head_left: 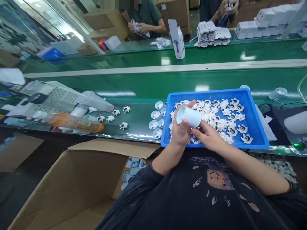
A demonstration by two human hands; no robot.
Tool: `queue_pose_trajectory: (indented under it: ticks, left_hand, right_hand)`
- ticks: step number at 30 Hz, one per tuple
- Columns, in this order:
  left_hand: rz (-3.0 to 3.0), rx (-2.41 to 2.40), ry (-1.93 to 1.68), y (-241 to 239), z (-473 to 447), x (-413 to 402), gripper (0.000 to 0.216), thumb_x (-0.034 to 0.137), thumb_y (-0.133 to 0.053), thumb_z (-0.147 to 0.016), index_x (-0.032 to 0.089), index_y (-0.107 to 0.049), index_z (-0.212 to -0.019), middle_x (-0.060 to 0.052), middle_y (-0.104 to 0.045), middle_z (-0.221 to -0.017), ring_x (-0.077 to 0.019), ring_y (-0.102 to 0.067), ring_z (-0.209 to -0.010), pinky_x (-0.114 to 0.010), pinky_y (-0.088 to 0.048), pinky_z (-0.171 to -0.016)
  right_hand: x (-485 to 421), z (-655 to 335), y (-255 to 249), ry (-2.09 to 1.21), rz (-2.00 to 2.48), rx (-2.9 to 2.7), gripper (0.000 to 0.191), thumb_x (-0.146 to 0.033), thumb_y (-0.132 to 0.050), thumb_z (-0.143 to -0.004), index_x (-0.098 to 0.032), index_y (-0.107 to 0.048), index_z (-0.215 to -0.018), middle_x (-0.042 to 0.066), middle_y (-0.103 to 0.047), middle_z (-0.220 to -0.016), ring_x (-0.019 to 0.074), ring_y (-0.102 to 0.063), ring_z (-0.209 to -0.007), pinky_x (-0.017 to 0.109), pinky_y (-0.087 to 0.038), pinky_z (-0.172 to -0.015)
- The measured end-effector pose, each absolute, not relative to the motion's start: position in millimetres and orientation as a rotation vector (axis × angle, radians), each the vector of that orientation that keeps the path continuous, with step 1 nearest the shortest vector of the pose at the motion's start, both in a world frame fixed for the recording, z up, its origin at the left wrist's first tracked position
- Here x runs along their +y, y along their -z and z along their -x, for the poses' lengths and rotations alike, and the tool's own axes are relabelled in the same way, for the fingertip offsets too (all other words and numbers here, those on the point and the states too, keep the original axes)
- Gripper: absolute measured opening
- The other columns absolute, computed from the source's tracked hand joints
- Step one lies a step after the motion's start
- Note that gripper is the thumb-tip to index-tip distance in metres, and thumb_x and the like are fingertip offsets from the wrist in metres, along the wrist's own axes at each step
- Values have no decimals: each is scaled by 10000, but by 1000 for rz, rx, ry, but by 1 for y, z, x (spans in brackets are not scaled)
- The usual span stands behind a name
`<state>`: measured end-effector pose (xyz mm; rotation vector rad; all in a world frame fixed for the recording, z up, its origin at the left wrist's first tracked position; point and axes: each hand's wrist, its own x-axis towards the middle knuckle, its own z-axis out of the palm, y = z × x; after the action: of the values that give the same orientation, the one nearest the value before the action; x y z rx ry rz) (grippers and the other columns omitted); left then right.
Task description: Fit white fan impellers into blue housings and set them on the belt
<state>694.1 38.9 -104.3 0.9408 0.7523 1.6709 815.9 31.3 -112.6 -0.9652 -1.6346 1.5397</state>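
Blue tray: a blue tray sits on the green belt, full of small white fan blades.
Cup: a pale blue cup is held up over the near left corner of the tray, tipped on its side, with its open end to the left.
Left hand: the left hand wraps its fingers around the cup.
Right hand: the right hand pinches the cup's closed end with its fingertips.
Beside the tray: more pale cups stand in a bunch just left of the tray, and a few loose blades lie further left.
Box: a brown cardboard box stands open below the belt.
Far side: another person's hands work across the belt, near a stack of white cards.
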Motion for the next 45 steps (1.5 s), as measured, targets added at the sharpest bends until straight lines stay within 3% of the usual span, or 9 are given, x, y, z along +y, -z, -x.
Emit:
queue_pose_trajectory:
  ticks: [4,9,14,18,22,31,37,41,45]
  left_hand:
    - [-734,774,-1603,105,-699,40,720,813,-717,-567,228,-648,-981,-82,-692,-1180,-274,-628,-1131,-292,-534,-807]
    - [-435,819,-1622,106,-702,47,696,860,-612,-634,216,-660,-896,-64,-724,-1086,-269,-636,-1135,-289,-531,-798]
    - [-449,822,-1664,112,-705,49,731,872,-565,-661,189,-670,-899,-89,-741,-976,-269,-678,-1027,-327,-528,-825]
    - [-549,844,-1663,116,-706,48,800,900,-556,-626,177,-696,-937,-132,-713,-1106,-322,-627,-1120,-411,-490,-952]
    - [-659,865,-1716,114,-703,49,803,872,-599,-626,170,-717,-999,-132,-660,-1239,-326,-530,-1259,-356,-451,-1007]
    - [-355,827,-1686,102,-686,65,657,803,-549,-763,163,-682,-831,-57,-719,-839,-174,-699,-721,-280,-557,-726]
    - [-418,846,-1669,98,-682,68,650,805,-645,-671,168,-645,-797,-37,-713,-787,-168,-700,-681,-261,-553,-703]
    - [-409,858,-1506,97,-680,68,656,817,-520,-770,171,-638,-790,-41,-700,-781,-170,-682,-659,-287,-544,-689]
    - [-557,878,-1409,99,-675,64,678,837,-594,-682,172,-646,-802,-61,-699,-788,-207,-677,-677,-336,-541,-707]
  right_hand:
    - [37,-807,112,-1541,1004,-1551,335,-462,-650,-714,-146,-590,-808,31,-552,-726,128,-470,-658,241,-336,-595]
    - [47,-803,113,-1772,950,-1348,495,-634,-525,-713,-147,-556,-799,-1,-483,-635,80,-351,-475,222,-247,-464]
    - [50,-795,121,-1775,921,-1202,556,-613,-728,-592,-142,-557,-833,-19,-469,-646,58,-326,-496,211,-255,-482]
    - [51,-793,124,-1689,902,-1090,634,-605,-775,-543,-170,-558,-950,-8,-512,-764,80,-420,-603,214,-331,-563]
    - [51,-800,121,-1726,883,-1101,520,-582,-793,-572,-154,-530,-708,-15,-454,-625,86,-387,-587,214,-291,-543]
    - [41,-808,105,-1973,741,-1197,561,-685,-679,-626,-165,-512,-754,-23,-383,-593,101,-352,-540,234,-300,-516]
    - [32,-811,93,-1658,760,-1361,404,-535,-713,-733,-159,-585,-659,17,-442,-747,108,-399,-685,254,-334,-667]
    - [31,-813,87,-1592,695,-1384,385,-542,-739,-738,-168,-647,-718,60,-511,-951,147,-483,-879,262,-393,-768]
    - [33,-815,87,-1797,646,-1301,532,-684,-652,-760,-157,-585,-782,26,-533,-771,89,-455,-581,244,-386,-574]
